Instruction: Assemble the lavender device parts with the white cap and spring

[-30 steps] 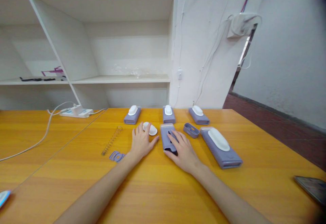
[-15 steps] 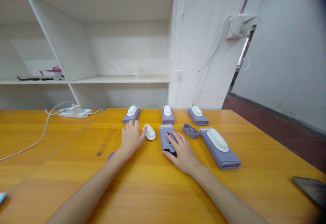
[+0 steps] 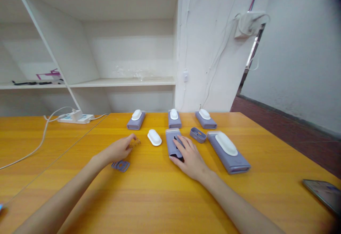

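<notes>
My right hand (image 3: 189, 157) lies flat, fingers stretched, on an open purple case (image 3: 172, 140) at the middle of the orange table (image 3: 165, 198). My left hand (image 3: 118, 150) is pinched closed on a thin metal spring (image 3: 136, 141), which sticks out past the fingertips and looks blurred. A white oval cap (image 3: 154, 137) lies between the two hands. Just below my left wrist, a flat purple piece (image 3: 121, 165) rests on the table.
A small purple tray (image 3: 197, 134) and a large purple device with a white oval top (image 3: 228, 152) lie right of the case. Three small purple devices (image 3: 174, 118) line the back edge. A power strip (image 3: 76, 117) sits far left, a phone (image 3: 323, 193) at the right edge, white shelves behind.
My left hand left the white cap, swung left and took the spring off the table. The flat purple piece shows again. My right hand stayed on the case.
</notes>
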`<state>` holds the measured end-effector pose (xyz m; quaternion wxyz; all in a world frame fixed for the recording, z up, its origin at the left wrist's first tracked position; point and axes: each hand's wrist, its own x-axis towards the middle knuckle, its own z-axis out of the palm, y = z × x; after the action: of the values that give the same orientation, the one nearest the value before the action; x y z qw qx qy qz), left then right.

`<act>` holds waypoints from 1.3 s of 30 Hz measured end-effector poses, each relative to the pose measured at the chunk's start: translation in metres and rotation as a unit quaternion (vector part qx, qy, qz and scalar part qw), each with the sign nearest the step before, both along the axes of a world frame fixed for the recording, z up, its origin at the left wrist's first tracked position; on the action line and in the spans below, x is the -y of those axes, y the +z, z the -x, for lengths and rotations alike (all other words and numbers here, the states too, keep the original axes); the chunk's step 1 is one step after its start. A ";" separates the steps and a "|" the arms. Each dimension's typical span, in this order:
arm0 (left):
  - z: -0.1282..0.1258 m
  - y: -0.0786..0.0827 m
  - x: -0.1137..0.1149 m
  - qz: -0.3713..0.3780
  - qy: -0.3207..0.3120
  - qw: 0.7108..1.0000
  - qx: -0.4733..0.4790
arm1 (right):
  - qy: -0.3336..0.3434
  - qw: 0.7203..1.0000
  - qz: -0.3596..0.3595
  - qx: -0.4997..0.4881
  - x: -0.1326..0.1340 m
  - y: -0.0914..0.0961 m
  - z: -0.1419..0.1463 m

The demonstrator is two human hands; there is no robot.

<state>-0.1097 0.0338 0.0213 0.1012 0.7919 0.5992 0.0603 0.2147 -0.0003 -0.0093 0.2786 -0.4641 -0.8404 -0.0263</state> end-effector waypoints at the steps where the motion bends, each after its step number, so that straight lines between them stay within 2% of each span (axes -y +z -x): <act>1: -0.007 0.002 0.001 0.007 -0.016 1.000 0.012 | 0.000 1.000 0.000 0.001 0.000 0.000 0.000; 3: -0.021 0.007 0.002 -0.002 -0.036 0.999 0.033 | 0.000 1.000 0.001 0.002 0.000 0.000 0.000; 8: -0.051 0.011 -0.008 -0.112 -0.080 0.990 0.039 | 0.001 1.000 0.007 -0.003 0.000 0.000 0.000; 15: -0.087 0.011 -0.026 -0.059 -0.082 0.994 0.052 | -0.002 0.999 0.025 -0.020 -0.002 -0.004 0.001; 18: -0.096 0.012 -0.031 -0.070 -0.081 0.993 0.056 | -0.011 0.999 0.029 -0.021 -0.005 -0.006 0.002; 24: -0.103 0.007 -0.044 -0.060 -0.039 0.995 0.065 | -0.020 0.998 0.050 -0.019 -0.006 -0.005 0.005; 29: -0.104 0.009 -0.039 -0.117 -0.041 0.979 0.161 | -0.002 0.995 0.086 -0.052 -0.002 -0.005 0.013; 32: -0.113 0.014 -0.027 -0.121 -0.084 0.965 0.218 | 0.021 0.992 0.104 -0.075 -0.003 -0.009 0.015; 36: -0.131 0.019 -0.014 -0.091 -0.181 0.952 0.231 | 0.021 0.986 0.128 -0.104 -0.005 -0.012 0.015; 39: -0.138 0.021 -0.012 -0.077 -0.195 0.950 0.233 | 0.014 0.983 0.146 -0.108 -0.006 -0.012 0.014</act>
<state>0.0287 0.0456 0.0419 0.1863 0.8625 0.3865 0.2683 0.2005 0.0052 -0.0211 0.2969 -0.4885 -0.8065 0.1510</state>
